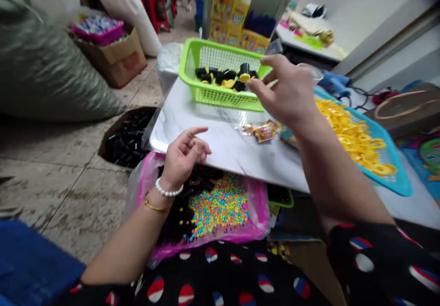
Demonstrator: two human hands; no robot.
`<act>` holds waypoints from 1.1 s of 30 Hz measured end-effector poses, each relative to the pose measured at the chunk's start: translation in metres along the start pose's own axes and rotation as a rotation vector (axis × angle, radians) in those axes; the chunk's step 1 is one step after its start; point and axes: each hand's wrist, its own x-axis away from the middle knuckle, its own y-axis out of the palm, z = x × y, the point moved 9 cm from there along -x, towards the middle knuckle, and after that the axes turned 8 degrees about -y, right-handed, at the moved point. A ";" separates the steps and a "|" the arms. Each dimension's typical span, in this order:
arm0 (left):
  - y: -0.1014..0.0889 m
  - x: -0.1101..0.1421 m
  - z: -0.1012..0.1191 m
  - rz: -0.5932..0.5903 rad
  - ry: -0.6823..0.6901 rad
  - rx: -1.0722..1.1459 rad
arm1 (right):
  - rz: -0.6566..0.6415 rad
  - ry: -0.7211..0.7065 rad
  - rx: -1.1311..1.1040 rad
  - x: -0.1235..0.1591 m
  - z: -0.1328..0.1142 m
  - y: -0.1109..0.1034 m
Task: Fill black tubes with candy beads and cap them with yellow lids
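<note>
Right hand point(285, 90) open, fingers point(261, 87) spread and empty, just beside black-and-yellow caps point(223, 78) in a green plastic basket point(206, 93). Left hand point(184, 157) open, loosely curled, holding nothing, above coloured beads point(220, 207) in a pink tray point(261, 223). Marble-look surface point(213, 134) carries the basket and a teal tray point(400, 187) of yellow plastic rings point(350, 136). Black tubes point(127, 136) beside it, green sack point(44, 68) on the tiled floor point(68, 196).

Glossy plastic mesh basket point(220, 96), smooth marble-look tabletop point(206, 136), rough concrete floor point(75, 205)
</note>
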 end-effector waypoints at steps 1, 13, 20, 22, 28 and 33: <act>-0.003 -0.003 -0.003 -0.005 -0.028 0.075 | -0.072 0.039 -0.062 0.023 -0.016 0.008; 0.005 -0.006 -0.008 -0.088 -0.061 0.117 | -0.867 0.330 -0.106 0.205 -0.080 0.187; 0.013 0.001 -0.001 -0.125 -0.019 0.027 | -0.893 -0.189 -0.146 0.219 -0.106 0.158; 0.014 0.001 0.000 -0.139 0.001 0.000 | -0.942 -0.403 -0.071 0.221 -0.112 0.162; 0.019 0.005 -0.002 -0.142 0.089 -0.157 | -0.905 -0.243 0.125 0.220 -0.089 0.173; 0.025 0.008 0.007 -0.163 0.152 -0.267 | -0.893 -0.131 -0.112 0.232 -0.107 0.178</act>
